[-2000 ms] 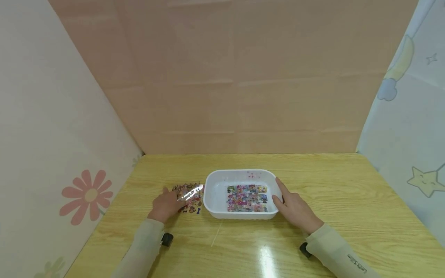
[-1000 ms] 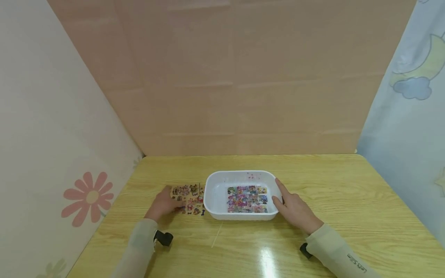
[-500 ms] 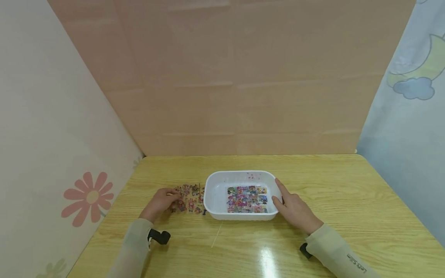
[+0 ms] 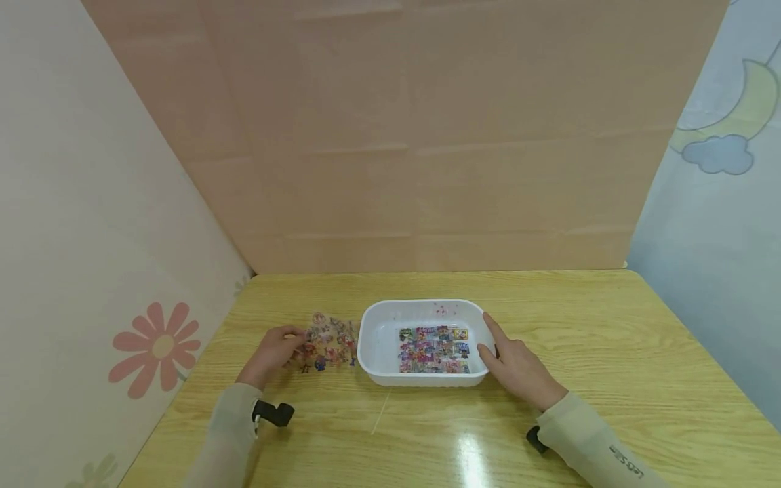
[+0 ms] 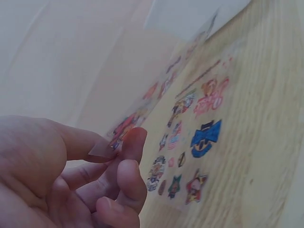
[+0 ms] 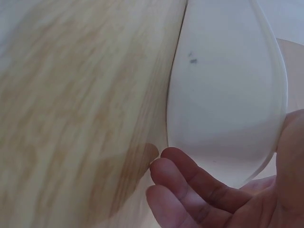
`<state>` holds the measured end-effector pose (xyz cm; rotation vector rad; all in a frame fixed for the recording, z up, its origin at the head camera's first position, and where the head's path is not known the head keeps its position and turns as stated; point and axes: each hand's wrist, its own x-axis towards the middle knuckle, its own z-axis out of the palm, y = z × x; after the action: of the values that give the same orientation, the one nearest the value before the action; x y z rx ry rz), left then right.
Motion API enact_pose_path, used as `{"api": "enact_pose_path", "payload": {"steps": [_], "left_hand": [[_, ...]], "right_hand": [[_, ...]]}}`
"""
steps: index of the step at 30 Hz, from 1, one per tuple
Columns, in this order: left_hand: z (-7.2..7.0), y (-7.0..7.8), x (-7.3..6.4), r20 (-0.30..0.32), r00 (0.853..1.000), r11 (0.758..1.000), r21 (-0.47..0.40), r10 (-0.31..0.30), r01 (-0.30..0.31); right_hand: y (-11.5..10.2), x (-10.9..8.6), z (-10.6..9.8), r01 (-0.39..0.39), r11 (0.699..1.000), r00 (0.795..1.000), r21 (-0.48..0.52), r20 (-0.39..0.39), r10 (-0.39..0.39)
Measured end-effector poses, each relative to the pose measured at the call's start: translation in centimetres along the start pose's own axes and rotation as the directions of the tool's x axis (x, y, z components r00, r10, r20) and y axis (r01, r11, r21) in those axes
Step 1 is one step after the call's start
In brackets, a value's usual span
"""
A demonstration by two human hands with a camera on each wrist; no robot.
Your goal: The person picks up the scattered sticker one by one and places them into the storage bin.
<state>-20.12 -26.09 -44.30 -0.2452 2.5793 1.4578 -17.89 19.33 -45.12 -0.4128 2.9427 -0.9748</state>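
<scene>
My left hand (image 4: 276,352) pinches the edge of a clear sticker sheet (image 5: 164,85) between thumb and index finger. That sheet is tilted up, its far end close by the left end of a white plastic tub (image 4: 421,379). Beneath it another sticker sheet (image 5: 205,137), printed with small colourful cartoon figures, lies flat on the table. My right hand (image 4: 518,369) holds the tub's right end, thumb over the rim and fingers against the outer wall (image 6: 218,95). On the tub's floor lies a colourful printed sheet (image 4: 433,349).
The wood-grain table (image 4: 586,325) carries a thin pale strip (image 4: 381,411) in front of the tub. A tan backdrop (image 4: 415,169) stands at the back, with patterned side panels at left (image 4: 122,203) and right (image 4: 720,237). Each wrist wears a black camera mount (image 4: 274,412).
My left hand has shifted left from over the sticker sheets to their left edge and now has one lifted in a pinch. My right hand and the tub stay put.
</scene>
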Motion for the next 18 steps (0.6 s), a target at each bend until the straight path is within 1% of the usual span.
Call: {"api": "enact_pose_path", "payload": {"steps": [3,10,16,18], "left_hand": [[-0.3,0.1,0.0,-0.011,1.000,1.000,-0.007,0.002,-0.002],[-1.2,0.1,0.1,-0.016,1.000,0.998,-0.058,0.009,-0.009],[-1.8,0.6,0.0,-0.050,0.999,0.998,-0.070,0.003,-0.006],[-1.9,0.9,-0.1,-0.059,0.998,0.996,-0.085,0.004,-0.009]], "right_hand": [[0.1,0.0,0.0,-0.001,1.000,1.000,0.000,0.000,0.001],[0.2,0.0,0.1,-0.003,1.000,1.000,0.000,-0.004,0.003],[0.1,0.0,0.1,0.000,1.000,1.000,-0.003,-0.005,0.000],[0.1,0.0,0.1,0.001,1.000,1.000,-0.003,-0.005,-0.001]]}}
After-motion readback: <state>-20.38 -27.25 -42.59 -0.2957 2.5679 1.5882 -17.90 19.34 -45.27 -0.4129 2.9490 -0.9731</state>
